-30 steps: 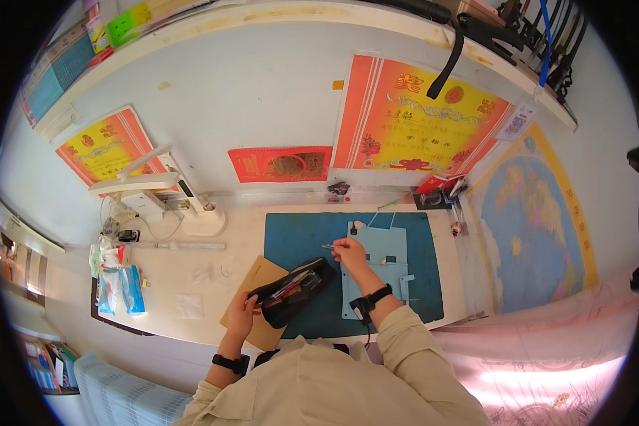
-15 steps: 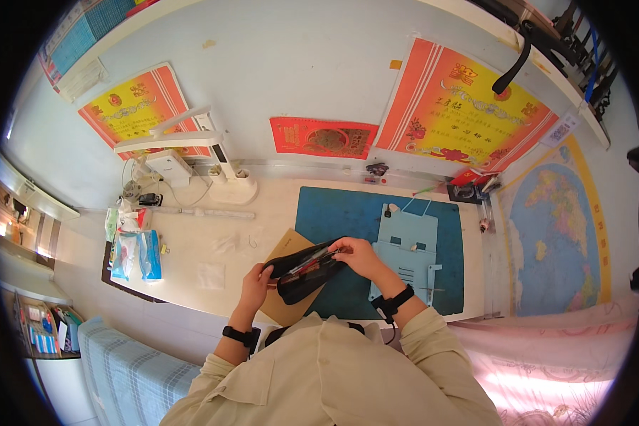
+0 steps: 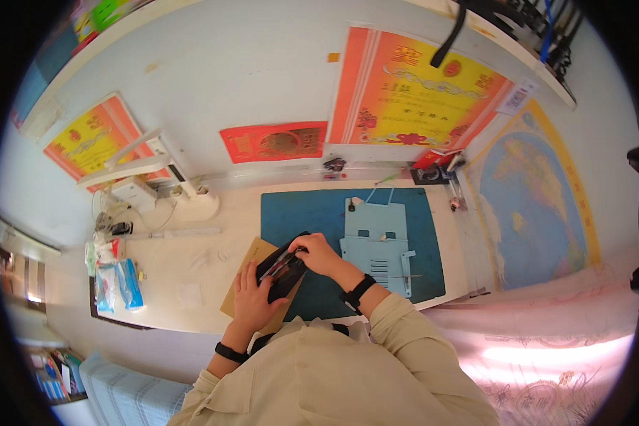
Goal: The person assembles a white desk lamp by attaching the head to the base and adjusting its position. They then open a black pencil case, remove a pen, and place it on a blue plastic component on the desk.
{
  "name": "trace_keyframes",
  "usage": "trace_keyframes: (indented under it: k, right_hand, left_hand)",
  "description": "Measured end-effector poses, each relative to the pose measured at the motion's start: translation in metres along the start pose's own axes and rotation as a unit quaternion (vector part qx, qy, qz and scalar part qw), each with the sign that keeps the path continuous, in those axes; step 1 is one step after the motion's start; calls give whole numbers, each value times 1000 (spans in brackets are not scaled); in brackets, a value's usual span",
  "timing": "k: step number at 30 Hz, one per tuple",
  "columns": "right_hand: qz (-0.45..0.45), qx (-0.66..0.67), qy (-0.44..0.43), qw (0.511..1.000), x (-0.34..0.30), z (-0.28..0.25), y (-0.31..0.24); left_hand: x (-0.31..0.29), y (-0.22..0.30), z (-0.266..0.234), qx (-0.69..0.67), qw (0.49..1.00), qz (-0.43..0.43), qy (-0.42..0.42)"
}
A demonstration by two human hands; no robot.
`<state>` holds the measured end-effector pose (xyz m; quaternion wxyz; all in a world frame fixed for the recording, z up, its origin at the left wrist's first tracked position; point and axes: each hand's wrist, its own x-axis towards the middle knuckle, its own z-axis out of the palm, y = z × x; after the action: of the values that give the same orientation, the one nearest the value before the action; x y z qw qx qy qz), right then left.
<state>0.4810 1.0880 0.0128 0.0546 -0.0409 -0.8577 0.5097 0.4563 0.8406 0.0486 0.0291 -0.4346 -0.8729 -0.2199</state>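
Note:
A black pencil case (image 3: pixel 281 287) lies slantwise in front of me, its mouth parted. Several pens (image 3: pixel 282 268) show inside it. At the upper right end, my right hand (image 3: pixel 316 254) pinches the case's edge with curled fingers. My left hand (image 3: pixel 254 302) rests along the lower left side, fingers stretched out and thumb against the case. Under both case and left hand is a brown envelope or notebook (image 3: pixel 228 307), mostly covered. What lies deeper in the case is too dark to make out.
Beneath the case spreads a dark teal mat (image 3: pixel 298 209), bearing a light blue plastic stand (image 3: pixel 376 234) on its right half. A white desk lamp (image 3: pixel 181 192) stands at the back left. Tissue packs (image 3: pixel 121 284) sit at the table's left edge. A wall map (image 3: pixel 539 199) hangs on the right.
The view has turned to the right. My left hand has shifted from gripping the case's end to lying along its side with fingers spread. The case now stands more steeply slanted.

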Motion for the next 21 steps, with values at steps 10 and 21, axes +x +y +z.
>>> trace_keyframes:
  k: [10, 21]
  right_hand:
    - [-94, -112, 34, 989, -15, -1, 6]
    - [20, -197, 344, 918, -18, -217, 127]
  left_hand:
    - [-7, 3, 20, 46, 995, -86, -25]
    - [-5, 6, 19, 27, 988, -144, -41]
